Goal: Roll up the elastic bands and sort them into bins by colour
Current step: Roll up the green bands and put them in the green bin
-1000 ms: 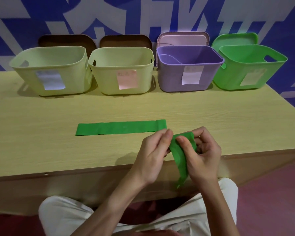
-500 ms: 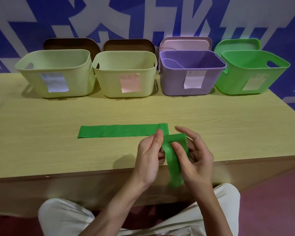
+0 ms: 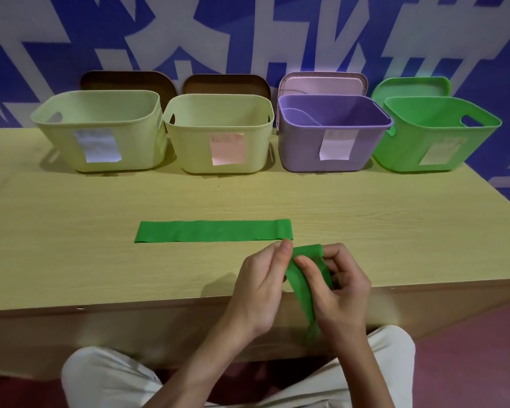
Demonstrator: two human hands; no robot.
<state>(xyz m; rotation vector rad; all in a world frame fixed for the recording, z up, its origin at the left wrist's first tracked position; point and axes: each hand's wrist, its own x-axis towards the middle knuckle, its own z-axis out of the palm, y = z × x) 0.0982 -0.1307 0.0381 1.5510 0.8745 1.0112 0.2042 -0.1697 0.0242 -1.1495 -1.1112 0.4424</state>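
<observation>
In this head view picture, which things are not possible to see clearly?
- Head view: writing on the paper labels, for example on the pink label, is too small and faint to read.
- Green bin floor: hidden by its own front wall.
- Held green band: rolled end hidden by both hands; lower tail blurred.
- Brown lids: mostly hidden behind the bins.
</observation>
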